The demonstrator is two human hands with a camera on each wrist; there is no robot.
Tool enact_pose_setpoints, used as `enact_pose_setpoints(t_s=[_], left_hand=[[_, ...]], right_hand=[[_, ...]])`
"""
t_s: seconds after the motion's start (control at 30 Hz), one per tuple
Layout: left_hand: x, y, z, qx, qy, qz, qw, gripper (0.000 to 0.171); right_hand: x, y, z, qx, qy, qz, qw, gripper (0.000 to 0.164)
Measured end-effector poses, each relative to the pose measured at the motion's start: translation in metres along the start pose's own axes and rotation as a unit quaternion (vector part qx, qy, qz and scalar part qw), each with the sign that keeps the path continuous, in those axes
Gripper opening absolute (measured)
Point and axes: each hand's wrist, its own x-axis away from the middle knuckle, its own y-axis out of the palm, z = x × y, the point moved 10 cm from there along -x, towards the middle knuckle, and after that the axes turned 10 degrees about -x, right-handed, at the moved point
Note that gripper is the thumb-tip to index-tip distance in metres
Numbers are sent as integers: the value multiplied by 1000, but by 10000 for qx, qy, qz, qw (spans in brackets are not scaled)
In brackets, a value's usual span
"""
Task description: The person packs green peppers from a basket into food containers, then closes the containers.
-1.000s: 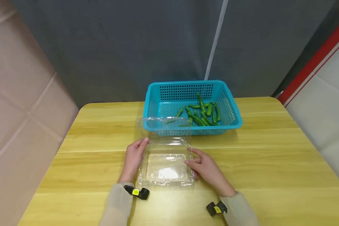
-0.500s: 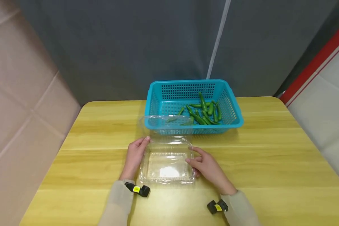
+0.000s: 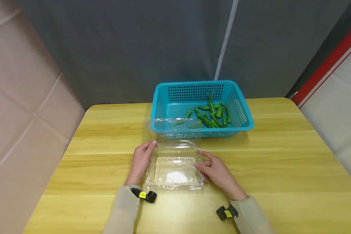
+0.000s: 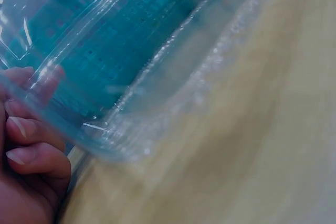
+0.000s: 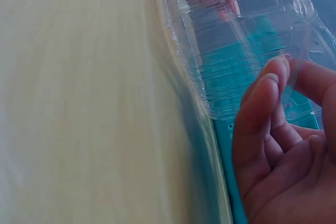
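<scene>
A clear plastic clamshell box [image 3: 175, 172] stands with its lid [image 3: 175, 128] raised at the far side, in front of the basket. At its left rear corner, my left hand [image 3: 141, 159] grips the rim near the hinge; the left wrist view shows curled fingers [image 4: 39, 156] beside the clear wall. My right hand [image 3: 217, 172] holds the right rim, thumb on the inner side. From the right wrist, thumb and fingers [image 5: 257, 114] pinch the plastic edge. The box holds nothing that I can see.
A blue perforated basket [image 3: 200, 84] stands at the back of the wooden table [image 3: 280, 169], with several green chili peppers [image 3: 204, 122] in it, mostly on its right side. The raised lid overlaps its front left in view. A dark grey partition [image 3: 134, 52] rises behind the table.
Both hands keep their hold on the clamshell box. The whole scene shifts slightly right and up in the head view; hands, box and basket keep much the same places relative to each other.
</scene>
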Motion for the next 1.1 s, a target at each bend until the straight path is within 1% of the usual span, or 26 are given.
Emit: enact_pose_setpoints(t_s=[0.03, 0.17, 0.27, 0.33, 0.47, 0.57, 0.73, 0.9, 1.0, 1.1], left_hand=[[0, 1, -1, 15, 2, -21, 10000, 34], [-8, 3, -18, 68, -56, -98, 9999, 38], [-13, 3, -30, 15, -76, -16, 10000, 39], [-14, 2, -33, -33, -47, 30, 10000, 41], [-15, 2, -33, -18, 47, 46, 10000, 42], [-15, 2, -32, 3, 62, 56, 10000, 41], [-15, 1, -33, -25, 24, 129, 9999, 41], [-15, 4, -32, 53, 53, 87, 9999, 42], [-15, 6, -31, 89, 80, 62, 9999, 41], [-14, 6, -31, 71, 87, 44, 9999, 40]], right_hand=[[0, 0, 0, 6, 7, 3, 10000, 60], [0, 0, 0, 7, 19, 22, 10000, 60], [-1, 3, 0, 32, 12, -31, 10000, 61], [-1, 4, -1, 85, -9, -65, 9999, 60], [-3, 1, -1, 189, -33, 43, 9998, 52], [-4, -6, -3, 141, -83, 190, 9997, 46], [-3, -21, -11, 75, -286, 481, 9984, 46], [5, -38, -25, 426, -569, 824, 9941, 45], [10, -47, -34, 744, -736, 1033, 9891, 45], [14, -54, -46, 1097, -967, 1211, 9818, 45]])
